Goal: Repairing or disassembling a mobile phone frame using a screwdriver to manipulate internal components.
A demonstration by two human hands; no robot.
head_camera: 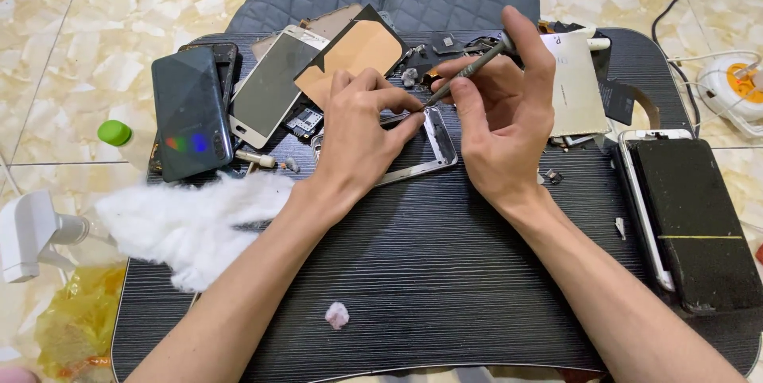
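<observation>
Dark ribbed lap table (445, 272) over tiled floor, far half crowded w/ phone parts. Left hand (362, 133) curled, fingertips pinching the silver phone frame (433, 148) flat at table centre. Right hand (501, 113) closed on a thin metal screwdriver (469, 71), tip at frame's top edge. Frame looks light, thin, prob. bends easily; hold by side rails. Open room only on near side; cotton wad (191, 224) left, black battery slab (691, 216) right.

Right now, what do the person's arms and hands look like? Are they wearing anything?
Both arms are bare, with no sleeves showing. The left hand and right hand wear no gloves, rings, watch or bracelets. The fingernails are short and plain.
</observation>
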